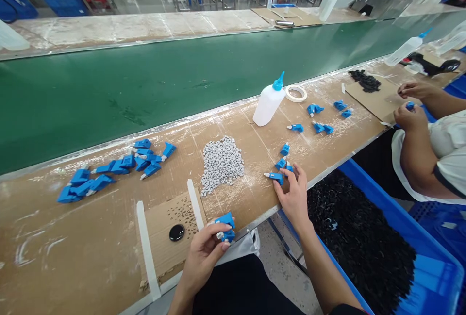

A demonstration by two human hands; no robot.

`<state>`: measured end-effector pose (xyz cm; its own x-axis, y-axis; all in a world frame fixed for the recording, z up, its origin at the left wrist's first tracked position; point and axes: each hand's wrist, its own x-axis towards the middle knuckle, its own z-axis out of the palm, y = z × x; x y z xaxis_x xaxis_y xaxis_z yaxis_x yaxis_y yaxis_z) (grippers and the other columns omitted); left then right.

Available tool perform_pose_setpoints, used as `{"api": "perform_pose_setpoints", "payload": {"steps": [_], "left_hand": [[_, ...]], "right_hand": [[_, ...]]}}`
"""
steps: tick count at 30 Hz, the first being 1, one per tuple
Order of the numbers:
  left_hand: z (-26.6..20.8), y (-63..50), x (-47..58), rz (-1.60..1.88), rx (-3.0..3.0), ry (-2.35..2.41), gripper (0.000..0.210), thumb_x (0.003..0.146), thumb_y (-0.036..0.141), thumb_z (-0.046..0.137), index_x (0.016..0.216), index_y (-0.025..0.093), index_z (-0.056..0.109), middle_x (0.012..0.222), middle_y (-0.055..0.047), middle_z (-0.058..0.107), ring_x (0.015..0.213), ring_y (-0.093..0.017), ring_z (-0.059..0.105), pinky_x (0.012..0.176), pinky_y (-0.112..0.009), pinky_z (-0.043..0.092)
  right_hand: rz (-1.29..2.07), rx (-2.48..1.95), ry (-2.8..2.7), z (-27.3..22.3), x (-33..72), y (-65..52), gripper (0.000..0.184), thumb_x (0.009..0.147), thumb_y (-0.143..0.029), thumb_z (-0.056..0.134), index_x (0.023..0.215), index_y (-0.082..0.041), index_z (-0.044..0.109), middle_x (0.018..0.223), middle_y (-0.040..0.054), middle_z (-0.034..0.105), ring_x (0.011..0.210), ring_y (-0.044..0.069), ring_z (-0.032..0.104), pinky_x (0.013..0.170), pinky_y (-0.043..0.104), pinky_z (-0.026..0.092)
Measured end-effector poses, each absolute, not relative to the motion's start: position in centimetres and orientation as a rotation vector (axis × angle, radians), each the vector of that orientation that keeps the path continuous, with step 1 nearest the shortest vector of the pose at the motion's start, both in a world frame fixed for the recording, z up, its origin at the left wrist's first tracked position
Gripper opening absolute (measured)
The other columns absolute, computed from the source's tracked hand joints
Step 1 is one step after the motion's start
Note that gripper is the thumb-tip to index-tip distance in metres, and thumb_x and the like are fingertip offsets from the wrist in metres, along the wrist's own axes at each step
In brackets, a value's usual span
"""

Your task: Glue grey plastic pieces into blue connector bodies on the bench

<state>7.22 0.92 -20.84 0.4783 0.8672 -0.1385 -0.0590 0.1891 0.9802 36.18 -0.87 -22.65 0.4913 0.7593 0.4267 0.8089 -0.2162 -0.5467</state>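
Observation:
My left hand (208, 247), closed, grips blue plastic parts (226, 219) with whitish tips above the table's front edge; they look like two, partly covered by my fingers. My right hand (294, 196) is lower right of a small group of similar pieces. Its thumb and index finger pinch the end of one blue plastic part (274, 177) lying on the table, and the other fingers are spread. Just beyond it are more blue parts (280, 163). Between my hands and farther back lies a patch of small grey-white pieces (222, 163). A black round puddle (176, 232) sits on taped cardboard (163, 252).
Blue parts (118, 166) are heaped at left, others (318, 127) at right. A white squeeze bottle (268, 106) stands beside a tape roll (296, 93). Behind runs a green belt (145, 87). A co-worker's hands (413, 113) are at right, above a blue bin (429, 276) of black pieces.

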Motion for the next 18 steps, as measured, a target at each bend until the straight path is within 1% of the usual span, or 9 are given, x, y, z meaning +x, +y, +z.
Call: {"api": "perform_pose_setpoints", "payload": {"steps": [2,3,4,7,11,15,16,18], "left_hand": [[-21.0,0.9,7.2,0.791,1.225,0.85,0.023,0.087,0.037,0.08,0.103,0.021,0.083,0.11,-0.015,0.081,0.103,-0.026,0.079,0.084,-0.027,0.063],[-21.1,0.9,7.1,0.799,1.236,0.855,0.022,0.087,0.037,0.08,0.103,0.021,0.083,0.109,-0.014,0.081,0.099,-0.025,0.079,0.083,-0.025,0.063],[-21.1,0.8,7.1,0.804,1.247,0.86,0.022,0.087,0.037,0.08,0.103,0.021,0.083,0.107,-0.014,0.082,0.096,-0.024,0.079,0.082,-0.024,0.063],[-21.4,0.9,6.9,0.811,1.274,0.882,0.023,0.087,0.038,0.081,0.101,0.021,0.084,0.102,-0.013,0.082,0.091,-0.022,0.079,0.08,-0.022,0.062],[-21.8,0.8,6.8,0.794,1.273,0.875,0.023,0.086,0.038,0.081,0.102,0.021,0.083,0.106,-0.014,0.082,0.1,-0.024,0.079,0.085,-0.023,0.062],[-22.7,0.4,6.7,0.822,1.25,0.85,0.023,0.087,0.037,0.08,0.104,0.022,0.083,0.111,-0.014,0.082,0.103,-0.025,0.079,0.087,-0.024,0.063],[-23.0,0.3,6.7,0.835,1.251,0.85,0.023,0.087,0.037,0.08,0.104,0.021,0.083,0.112,-0.014,0.082,0.102,-0.025,0.079,0.086,-0.024,0.063],[-23.4,0.2,6.7,0.852,1.256,0.852,0.023,0.087,0.037,0.08,0.104,0.021,0.083,0.111,-0.015,0.082,0.101,-0.026,0.08,0.085,-0.025,0.064]], "right_hand": [[-0.085,-1.993,-1.203,-22.9,36.1,-1.0,0.05,0.094,-0.053,0.064,0.131,-0.021,0.056,0.139,0.0188,0.051,0.133,0.036,0.05,0.11,0.059,0.044],[-0.091,-1.988,-1.151,-23.0,36.2,-1.0,0.057,0.092,-0.056,0.065,0.133,-0.019,0.052,0.135,0.0192,0.054,0.129,0.036,0.052,0.108,0.059,0.045],[-0.096,-1.983,-1.101,-23.1,36.3,-1.0,0.06,0.091,-0.059,0.065,0.133,-0.018,0.051,0.129,0.0187,0.056,0.123,0.035,0.056,0.105,0.058,0.047],[-0.092,-1.991,-0.992,-23.2,37.0,-1.0,0.054,0.093,-0.059,0.061,0.126,-0.018,0.052,0.115,0.0153,0.061,0.105,0.031,0.062,0.096,0.054,0.053],[-0.089,-2.027,-0.921,-23.0,37.9,-0.6,0.048,0.091,-0.056,0.063,0.121,-0.019,0.056,0.109,0.013,0.065,0.099,0.029,0.064,0.092,0.051,0.055],[-0.107,-2.028,-0.97,-23.0,38.5,-0.5,0.029,0.092,-0.044,0.061,0.11,-0.021,0.06,0.103,0.0102,0.067,0.093,0.027,0.066,0.085,0.046,0.058],[-0.138,-2.021,-0.988,-23.1,38.7,-0.5,0.026,0.093,-0.04,0.06,0.111,-0.021,0.06,0.103,0.0101,0.068,0.093,0.026,0.066,0.085,0.045,0.058],[-0.223,-1.993,-1.04,-23.4,39.0,-0.7,0.027,0.092,-0.032,0.058,0.117,-0.021,0.058,0.103,0.0099,0.069,0.094,0.027,0.067,0.087,0.046,0.058]]}}
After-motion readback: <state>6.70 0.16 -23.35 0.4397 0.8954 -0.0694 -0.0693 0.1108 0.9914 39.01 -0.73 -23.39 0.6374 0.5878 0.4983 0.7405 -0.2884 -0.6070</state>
